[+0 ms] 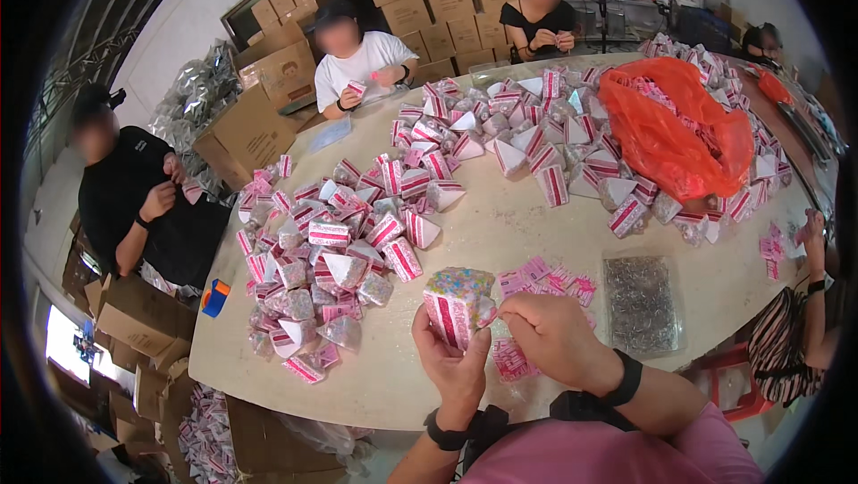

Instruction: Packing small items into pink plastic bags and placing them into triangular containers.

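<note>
My left hand (pixel 454 375) grips a cake-slice-shaped toy (pixel 458 298) with pink and white layers and a top speckled with coloured sprinkles. Close against its right corner, my right hand (pixel 556 334) is closed in a pinch; whatever the fingertips hold is too small to make out. Small pink printed tags (pixel 547 280) lie scattered just beyond my right hand, and a second cluster of pink tags (pixel 511 361) sits partly behind it. To the right stands a clear plastic tray (pixel 679 323) full of small metal pieces, perhaps rings or chains.
A heap of wrapped cake-slice toys (pixel 340 256) lies left on the table (pixel 500 220); another heap (pixel 500 122) spreads across the far side. An open red plastic bag (pixel 706 144) rests there. Blue-and-orange tape (pixel 214 298) sits at the left edge. Several people work around the table; cartons (pixel 438 19) stand behind.
</note>
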`<state>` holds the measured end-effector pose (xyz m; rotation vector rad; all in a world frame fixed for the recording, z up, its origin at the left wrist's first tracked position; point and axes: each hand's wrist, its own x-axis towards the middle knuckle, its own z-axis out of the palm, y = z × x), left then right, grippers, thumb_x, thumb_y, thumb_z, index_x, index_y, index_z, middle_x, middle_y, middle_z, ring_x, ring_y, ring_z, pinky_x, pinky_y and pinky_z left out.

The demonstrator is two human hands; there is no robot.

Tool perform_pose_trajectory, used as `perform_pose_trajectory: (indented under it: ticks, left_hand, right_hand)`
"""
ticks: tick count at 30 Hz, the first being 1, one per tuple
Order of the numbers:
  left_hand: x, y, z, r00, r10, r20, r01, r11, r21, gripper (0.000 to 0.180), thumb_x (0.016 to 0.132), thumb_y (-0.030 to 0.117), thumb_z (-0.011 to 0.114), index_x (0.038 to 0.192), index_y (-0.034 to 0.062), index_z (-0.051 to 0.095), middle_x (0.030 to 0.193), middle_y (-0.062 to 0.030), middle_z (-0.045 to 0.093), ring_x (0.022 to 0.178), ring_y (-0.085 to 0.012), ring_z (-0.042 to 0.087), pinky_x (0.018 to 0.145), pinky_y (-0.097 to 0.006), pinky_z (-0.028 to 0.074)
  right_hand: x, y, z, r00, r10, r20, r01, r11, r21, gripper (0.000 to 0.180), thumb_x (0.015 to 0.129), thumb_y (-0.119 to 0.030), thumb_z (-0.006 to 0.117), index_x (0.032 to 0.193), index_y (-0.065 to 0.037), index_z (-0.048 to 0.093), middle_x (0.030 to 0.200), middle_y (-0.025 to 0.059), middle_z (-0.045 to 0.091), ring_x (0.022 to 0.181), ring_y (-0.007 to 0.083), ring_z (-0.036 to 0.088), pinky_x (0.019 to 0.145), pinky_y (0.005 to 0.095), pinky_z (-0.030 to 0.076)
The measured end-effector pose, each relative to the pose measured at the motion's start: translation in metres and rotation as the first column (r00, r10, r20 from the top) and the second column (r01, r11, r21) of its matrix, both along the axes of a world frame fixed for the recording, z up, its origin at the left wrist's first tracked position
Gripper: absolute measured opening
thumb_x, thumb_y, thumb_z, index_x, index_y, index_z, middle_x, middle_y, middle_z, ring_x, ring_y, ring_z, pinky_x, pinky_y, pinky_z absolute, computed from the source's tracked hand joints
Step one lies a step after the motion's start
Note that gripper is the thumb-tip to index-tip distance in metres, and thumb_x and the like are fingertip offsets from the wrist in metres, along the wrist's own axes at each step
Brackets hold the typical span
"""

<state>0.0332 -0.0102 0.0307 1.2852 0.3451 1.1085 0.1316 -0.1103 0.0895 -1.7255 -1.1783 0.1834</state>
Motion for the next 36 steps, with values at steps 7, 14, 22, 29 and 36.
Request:
perform_pose_trajectory:
  ticks: [7, 14, 22, 29, 36]
  left_hand:
    - [-0.001, 0.001, -0.003, 0.997, 0.062, -0.044, -0.058, 0.994, 0.094, 0.069, 0.073, 0.001, 0.072, 0.13, -0.0002, 0.032, 0.117, -0.0092, 0.043, 0.109, -0.0181, 0.047, 0.092, -0.031, 0.041]
    - [-0.009, 0.01, -0.021, 0.944, 0.239, -0.227, -0.142, 0.917, 0.372, 0.067, 0.075, 0.001, 0.07, 0.131, 0.0008, 0.033, 0.118, -0.01, 0.045, 0.109, -0.0188, 0.049, 0.09, -0.031, 0.045]
    - [-0.032, 0.016, -0.019, 0.933, 0.229, -0.277, -0.148, 0.947, 0.285, 0.066, 0.072, 0.0, 0.07, 0.128, -0.0015, 0.036, 0.117, -0.0142, 0.046, 0.106, -0.0208, 0.051, 0.092, -0.032, 0.043]
    - [-0.055, 0.045, -0.048, 0.926, 0.004, -0.378, -0.085, 0.977, -0.196, 0.05, 0.079, 0.014, 0.068, 0.122, 0.0007, 0.044, 0.099, -0.0085, 0.056, 0.085, -0.0187, 0.059, 0.072, -0.027, 0.049]
    - [-0.07, 0.164, -0.038, 0.988, -0.148, 0.04, 0.141, 0.776, -0.615, 0.028, 0.09, 0.022, 0.057, 0.111, 0.0041, 0.052, 0.101, -0.0073, 0.059, 0.075, -0.0127, 0.06, 0.058, -0.025, 0.053]
  right_hand:
    - [-0.006, 0.003, -0.005, 0.999, -0.047, 0.016, 0.047, 0.999, -0.019, 0.009, 0.084, -0.007, 0.053, 0.086, -0.001, 0.059, 0.071, 0.0174, 0.058, 0.062, 0.0319, 0.059, 0.055, 0.0362, 0.045]
    - [-0.014, 0.014, -0.016, 0.996, -0.071, -0.055, 0.071, 0.997, -0.016, 0.012, 0.082, -0.004, 0.054, 0.094, -0.001, 0.054, 0.065, 0.0094, 0.058, 0.056, 0.0213, 0.058, 0.051, 0.0338, 0.045]
    - [-0.018, 0.039, -0.04, 0.738, 0.094, -0.668, -0.069, 0.996, 0.064, 0.035, 0.082, -0.005, 0.059, 0.113, -0.002, 0.043, 0.07, 0.004, 0.057, 0.056, 0.0079, 0.054, 0.044, 0.0194, 0.042]
    - [-0.01, 0.046, -0.081, 0.691, 0.163, -0.704, -0.271, 0.962, -0.044, 0.023, 0.085, -0.015, 0.056, 0.103, -0.001, 0.049, 0.078, 0.0033, 0.056, 0.064, 0.0098, 0.057, 0.05, 0.0237, 0.047]
    - [-0.013, 0.019, -0.1, 0.589, 0.075, -0.805, -0.362, 0.915, -0.179, 0.012, 0.084, -0.009, 0.05, 0.093, -0.001, 0.053, 0.072, 0.0075, 0.06, 0.059, 0.0148, 0.061, 0.051, 0.0254, 0.05]
